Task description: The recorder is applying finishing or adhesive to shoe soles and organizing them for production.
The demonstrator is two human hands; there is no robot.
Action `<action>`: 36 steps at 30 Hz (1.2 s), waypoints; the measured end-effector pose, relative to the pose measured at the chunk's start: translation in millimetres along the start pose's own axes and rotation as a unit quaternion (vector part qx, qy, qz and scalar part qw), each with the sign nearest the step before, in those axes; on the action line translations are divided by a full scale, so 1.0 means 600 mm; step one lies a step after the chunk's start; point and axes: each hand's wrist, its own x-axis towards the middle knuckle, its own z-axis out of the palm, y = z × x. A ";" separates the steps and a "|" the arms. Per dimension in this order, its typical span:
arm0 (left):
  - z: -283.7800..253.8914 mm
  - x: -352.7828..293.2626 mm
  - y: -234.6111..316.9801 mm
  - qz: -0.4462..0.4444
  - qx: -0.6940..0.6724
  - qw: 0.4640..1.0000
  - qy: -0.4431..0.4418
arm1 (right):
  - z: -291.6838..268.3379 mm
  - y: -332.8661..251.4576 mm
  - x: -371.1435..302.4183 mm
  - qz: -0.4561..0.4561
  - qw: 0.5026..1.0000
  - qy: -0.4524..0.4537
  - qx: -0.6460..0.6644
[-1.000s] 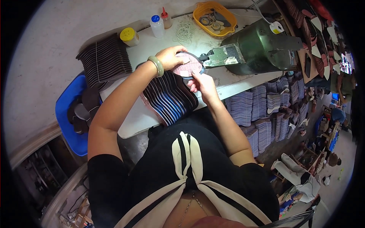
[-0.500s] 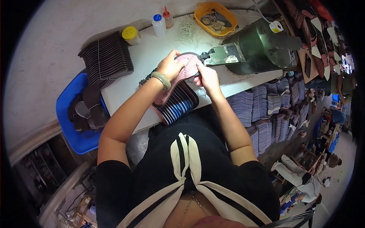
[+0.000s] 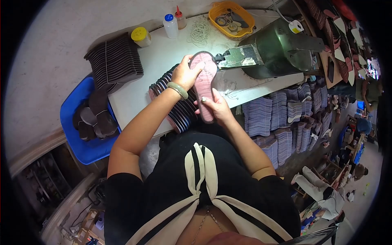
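A pinkish-red shoe insole with a dark edge [image 3: 203, 83] is held up between my two hands, its wide end by the small black head of a green machine [image 3: 281, 49]. My left hand [image 3: 186, 73] grips the wide part from the left, thumb across its face. Lower down, my right hand [image 3: 218, 107] closes round the narrow end from the right, thumb on top. Behind the insole and under my left forearm, a row of dark-edged insoles [image 3: 179, 112] stands packed on the white table [image 3: 139, 96].
A tied stack of dark insoles [image 3: 114, 61] stands at the left, above a blue tub [image 3: 71, 110]. Along the back are a yellow-lidded jar [image 3: 141, 37], a blue-capped bottle [image 3: 170, 27], coiled string [image 3: 199, 32] and a yellow basket [image 3: 215, 22]. Bundled striped insoles [image 3: 258, 116] lie at right.
The insole has turned from slanting to nearly upright, its narrow end swinging right. My right hand has slid down from the wide end to the narrow end; my left hand shifted slightly.
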 end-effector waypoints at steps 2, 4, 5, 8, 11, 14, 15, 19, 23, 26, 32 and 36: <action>-0.001 0.000 0.008 -0.012 -0.003 1.000 0.002 | -0.011 -0.017 0.005 0.006 1.000 0.003 -0.021; -0.001 0.006 0.013 -0.014 0.010 1.000 0.024 | -0.019 -0.027 0.011 0.009 1.000 -0.003 -0.030; 0.001 0.007 0.014 -0.014 0.009 1.000 0.024 | -0.022 -0.033 0.012 0.016 0.999 -0.011 -0.031; 0.006 0.014 0.011 0.002 0.006 0.999 0.047 | -0.036 -0.042 0.017 0.017 0.999 -0.024 -0.036; 0.014 0.029 -0.001 0.002 -0.010 0.998 0.068 | -0.042 -0.053 0.017 0.036 0.999 -0.027 -0.016; 0.017 0.037 0.000 0.016 0.003 0.996 0.087 | -0.053 -0.060 0.015 0.030 0.999 -0.018 -0.023; 0.016 0.040 0.003 0.012 0.004 0.996 0.087 | -0.053 -0.063 0.014 0.024 0.999 -0.008 -0.038; 0.018 0.061 -0.003 0.019 0.016 0.995 0.100 | -0.057 -0.072 0.011 0.013 0.999 0.012 -0.045; 0.014 0.070 0.007 -0.021 0.009 0.995 0.093 | -0.053 -0.088 0.013 0.009 0.997 0.041 -0.065; -0.003 0.076 0.001 -0.026 0.025 0.997 0.070 | -0.030 -0.089 0.027 0.011 0.993 0.010 -0.113; -0.038 -0.040 -0.117 0.037 -0.111 0.968 0.222 | 0.065 0.037 0.060 -0.072 0.819 0.044 -0.568; -0.097 -0.177 -0.236 -0.072 -0.372 0.910 0.167 | 0.146 0.098 0.034 -0.181 0.750 -0.188 -0.608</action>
